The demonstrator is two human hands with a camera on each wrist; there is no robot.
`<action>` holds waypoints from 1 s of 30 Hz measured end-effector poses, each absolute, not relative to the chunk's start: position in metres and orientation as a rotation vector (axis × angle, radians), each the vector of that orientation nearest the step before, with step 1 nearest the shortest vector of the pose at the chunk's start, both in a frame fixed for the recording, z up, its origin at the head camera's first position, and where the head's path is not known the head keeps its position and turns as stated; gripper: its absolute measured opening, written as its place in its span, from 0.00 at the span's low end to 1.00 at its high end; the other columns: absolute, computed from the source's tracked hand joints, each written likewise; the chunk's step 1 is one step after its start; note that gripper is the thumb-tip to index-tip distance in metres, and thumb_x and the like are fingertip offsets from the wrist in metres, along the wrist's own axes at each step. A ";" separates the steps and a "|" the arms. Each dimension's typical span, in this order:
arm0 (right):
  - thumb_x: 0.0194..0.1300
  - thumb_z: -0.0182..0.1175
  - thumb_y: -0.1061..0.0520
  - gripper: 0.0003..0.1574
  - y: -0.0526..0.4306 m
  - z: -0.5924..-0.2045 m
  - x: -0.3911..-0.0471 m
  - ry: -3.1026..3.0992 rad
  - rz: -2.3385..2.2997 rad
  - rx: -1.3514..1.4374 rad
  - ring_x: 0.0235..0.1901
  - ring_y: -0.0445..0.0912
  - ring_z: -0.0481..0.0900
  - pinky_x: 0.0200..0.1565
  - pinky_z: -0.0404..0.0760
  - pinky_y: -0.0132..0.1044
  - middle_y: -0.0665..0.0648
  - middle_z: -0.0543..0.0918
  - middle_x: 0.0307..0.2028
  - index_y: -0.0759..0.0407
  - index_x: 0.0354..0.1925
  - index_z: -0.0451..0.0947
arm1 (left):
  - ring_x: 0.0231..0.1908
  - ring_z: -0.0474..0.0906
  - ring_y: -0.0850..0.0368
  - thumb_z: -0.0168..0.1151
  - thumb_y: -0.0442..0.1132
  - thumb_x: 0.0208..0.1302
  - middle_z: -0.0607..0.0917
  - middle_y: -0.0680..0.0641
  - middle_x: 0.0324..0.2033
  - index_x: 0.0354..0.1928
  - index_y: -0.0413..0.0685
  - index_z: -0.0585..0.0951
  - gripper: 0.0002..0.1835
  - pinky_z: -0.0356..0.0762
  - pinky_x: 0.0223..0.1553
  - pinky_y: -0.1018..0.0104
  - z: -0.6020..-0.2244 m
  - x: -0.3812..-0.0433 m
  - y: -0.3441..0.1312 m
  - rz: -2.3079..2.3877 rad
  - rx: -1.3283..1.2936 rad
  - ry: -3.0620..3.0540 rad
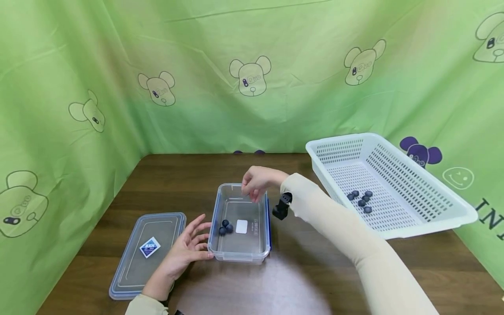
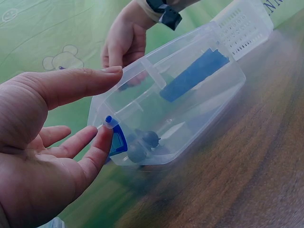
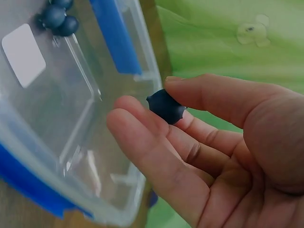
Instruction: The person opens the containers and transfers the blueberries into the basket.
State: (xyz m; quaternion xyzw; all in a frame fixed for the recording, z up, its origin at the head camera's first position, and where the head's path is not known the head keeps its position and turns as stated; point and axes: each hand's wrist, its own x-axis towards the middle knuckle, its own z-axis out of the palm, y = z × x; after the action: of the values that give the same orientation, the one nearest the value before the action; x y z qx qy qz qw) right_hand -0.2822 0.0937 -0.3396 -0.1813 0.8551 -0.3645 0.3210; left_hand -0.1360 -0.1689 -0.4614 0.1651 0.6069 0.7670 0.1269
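A clear plastic food container (image 1: 232, 256) with blue side clips stands at the middle of the table. Inside it, a small cluster of blueberries (image 1: 229, 228) lies near the left wall, beside a white label (image 1: 242, 226). My right hand (image 1: 257, 181) is over the container's far right corner. Between its thumb and fingers it pinches one blueberry (image 3: 166, 107), clearest in the right wrist view. My left hand (image 1: 185, 251) lies along the container's left side, fingers loosely extended, with the thumb tip at the near left corner. In the left wrist view its fingertips are right at a blue clip (image 2: 118, 140).
A clear lid (image 1: 165, 232) with a blue rim and a diamond sticker lies flat to the left. At the right stands a large white perforated basket (image 1: 409, 175), holding several blueberries (image 1: 367, 210). A green patterned cloth (image 1: 197, 118) hangs around the wooden table (image 1: 291, 280).
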 end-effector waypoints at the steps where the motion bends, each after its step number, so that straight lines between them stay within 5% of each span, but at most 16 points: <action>1: 0.64 0.60 0.67 0.02 0.099 -0.338 -0.283 2.249 -0.962 -0.473 0.20 0.45 0.82 0.36 0.87 0.45 0.59 0.82 0.22 0.67 0.35 0.79 | 0.52 0.74 0.54 0.72 0.18 0.47 0.61 0.27 0.65 0.75 0.28 0.44 0.58 0.80 0.49 0.67 -0.461 -0.136 -0.169 2.231 0.481 1.765; 22: 0.67 0.60 0.66 0.18 0.227 -0.297 -0.299 2.285 -1.261 -0.337 0.28 0.49 0.85 0.35 0.87 0.40 0.61 0.83 0.27 0.77 0.50 0.71 | 0.53 0.74 0.52 0.71 0.18 0.47 0.58 0.26 0.67 0.75 0.30 0.44 0.58 0.80 0.49 0.66 -0.460 -0.136 -0.170 2.222 0.431 1.773; 30: 0.70 0.55 0.67 0.06 0.281 -0.294 -0.298 2.221 -1.434 -0.243 0.28 0.46 0.84 0.38 0.86 0.40 0.60 0.82 0.29 0.70 0.45 0.72 | 0.53 0.74 0.52 0.71 0.18 0.47 0.58 0.25 0.67 0.75 0.29 0.44 0.58 0.80 0.48 0.66 -0.460 -0.135 -0.171 2.224 0.436 1.771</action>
State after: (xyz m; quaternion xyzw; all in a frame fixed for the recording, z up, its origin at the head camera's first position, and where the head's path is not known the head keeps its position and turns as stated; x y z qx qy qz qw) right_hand -0.2979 0.2808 -0.2942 -0.0889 0.8119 -0.5241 0.2412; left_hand -0.1345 -0.1713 -0.4601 0.1502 0.6104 0.7665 0.1321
